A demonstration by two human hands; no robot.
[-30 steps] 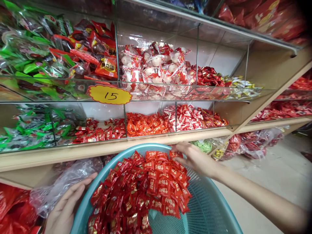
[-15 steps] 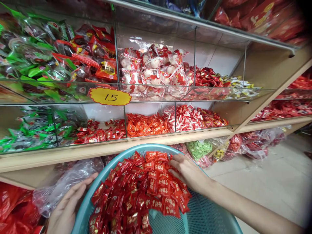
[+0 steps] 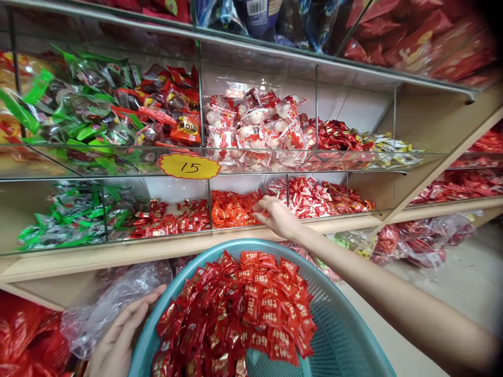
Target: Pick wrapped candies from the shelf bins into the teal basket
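A teal plastic basket [image 3: 342,309] is in front of me, filled on its left and middle with red wrapped candies [image 3: 259,301]. My left hand [image 3: 121,332] holds the basket's left side from outside, fingers stretched along the wall and partly hidden by it. My right hand [image 3: 277,214] reaches over the far rim to the lower shelf. Its bent fingers are closed together at the right end of a compartment of orange-red wrapped candies [image 3: 231,208]. A bit of red shows between the fingers, but I cannot tell whether it is held.
Glass-fronted shelves [image 3: 168,241] hold sweets in divided compartments. A yellow price tag [image 3: 189,166] reading 15 hangs on the upper one. Clear plastic bags [image 3: 118,301] lie under the shelf at left, and bagged sweets [image 3: 412,243] stand below at right.
My right hand has left the candies in the basket and moved up and forward to the orange-red compartment. My left hand stays at the basket's side. The view has shifted slightly.
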